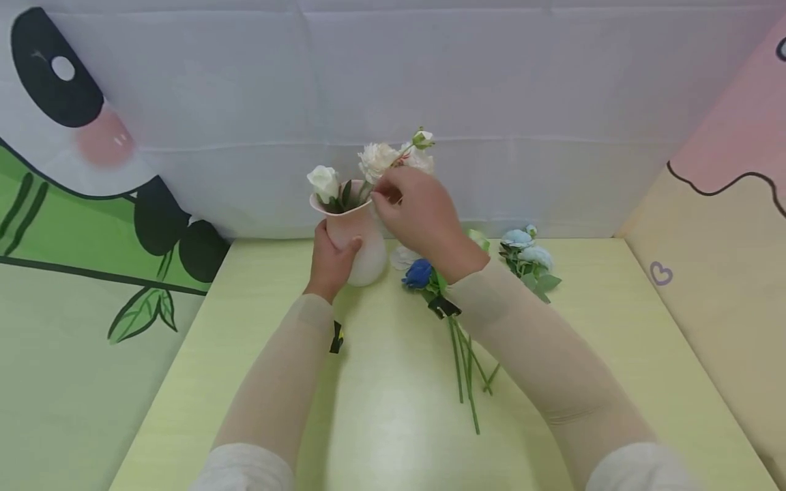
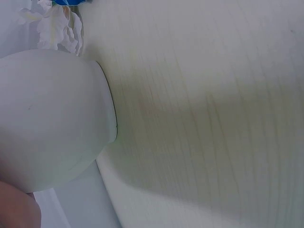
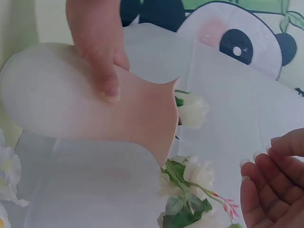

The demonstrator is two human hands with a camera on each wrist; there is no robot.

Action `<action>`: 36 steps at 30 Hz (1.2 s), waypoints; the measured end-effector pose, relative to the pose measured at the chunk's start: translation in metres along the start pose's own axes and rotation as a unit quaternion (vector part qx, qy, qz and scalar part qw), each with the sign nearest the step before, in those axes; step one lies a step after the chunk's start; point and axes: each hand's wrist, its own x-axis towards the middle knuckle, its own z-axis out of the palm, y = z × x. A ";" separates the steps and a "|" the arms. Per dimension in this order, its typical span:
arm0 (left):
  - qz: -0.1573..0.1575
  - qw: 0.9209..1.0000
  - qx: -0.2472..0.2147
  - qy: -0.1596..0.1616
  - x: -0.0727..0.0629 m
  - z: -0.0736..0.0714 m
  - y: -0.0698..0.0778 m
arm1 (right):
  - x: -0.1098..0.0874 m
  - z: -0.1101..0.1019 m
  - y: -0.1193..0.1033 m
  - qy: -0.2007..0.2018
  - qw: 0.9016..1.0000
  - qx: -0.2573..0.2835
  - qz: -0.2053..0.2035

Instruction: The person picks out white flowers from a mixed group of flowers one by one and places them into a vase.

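Note:
My left hand [image 1: 333, 259] grips a pink-and-white vase [image 1: 367, 256] round its body, the thumb lying across its front. A white rose [image 1: 323, 183] leans over the left side of the vase mouth. Cream flowers [image 3: 197, 171] with green leaves and a thin red sprig hang out over the other side. Close by these blooms is my right hand [image 1: 424, 208]; the right wrist view shows its fingers [image 3: 266, 185] loosely bent, with nothing between them. From the left wrist, the white base of the vase [image 2: 57, 114] appears over the tabletop.
Right of the vase lie a blue rose [image 1: 418, 273] and a white flower [image 1: 403, 258], with green stems [image 1: 469, 375] reaching toward the front. Pale blue flowers [image 1: 535, 258] lie farther right. A small black-and-yellow piece [image 1: 336, 337] is beside the left sleeve. A white cloth wall [image 1: 491, 136] rises behind the table.

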 end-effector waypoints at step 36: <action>0.004 1.000 -0.024 -0.007 -0.001 -0.001 0.000 | -0.091 -0.001 0.109 0.020 0.976 0.107 0.191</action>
